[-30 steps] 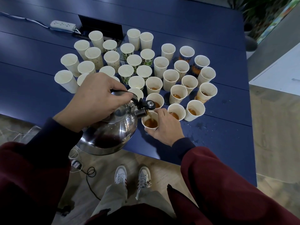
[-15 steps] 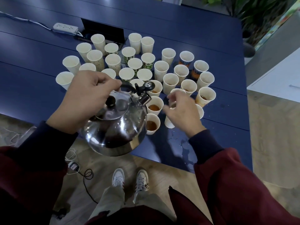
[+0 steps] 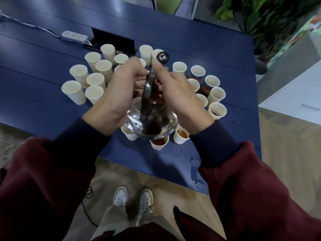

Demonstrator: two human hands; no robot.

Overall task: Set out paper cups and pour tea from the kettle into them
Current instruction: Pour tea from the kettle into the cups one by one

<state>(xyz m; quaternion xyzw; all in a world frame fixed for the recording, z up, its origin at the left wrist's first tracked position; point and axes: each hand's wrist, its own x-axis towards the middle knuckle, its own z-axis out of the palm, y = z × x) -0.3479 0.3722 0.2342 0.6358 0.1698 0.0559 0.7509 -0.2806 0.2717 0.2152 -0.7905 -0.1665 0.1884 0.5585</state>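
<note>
The steel kettle (image 3: 152, 124) hangs over the middle of a cluster of paper cups on the blue table (image 3: 43, 108), hiding several of them. My left hand (image 3: 118, 96) is shut on its arched handle from the left. My right hand (image 3: 178, 96) grips the same handle from the right, fingertips just below the round spout cap (image 3: 162, 57). Tea-filled cups (image 3: 159, 143) stand under the kettle's near edge, with another (image 3: 181, 134) beside them and one (image 3: 216, 111) at the right. Empty cups (image 3: 73, 91) fill the left and far side.
A white power strip (image 3: 74, 35) and an open black cable hatch (image 3: 112, 40) lie behind the cups. Spilled liquid (image 3: 192, 161) wets the table's near right corner. A white cabinet (image 3: 295, 98) and plants (image 3: 260, 18) stand to the right. A cable (image 3: 88, 193) lies on the floor by my shoes.
The kettle has swung from the left to the centre over the cups and come upright. My right hand left the cups and took hold of the handle beside my left hand.
</note>
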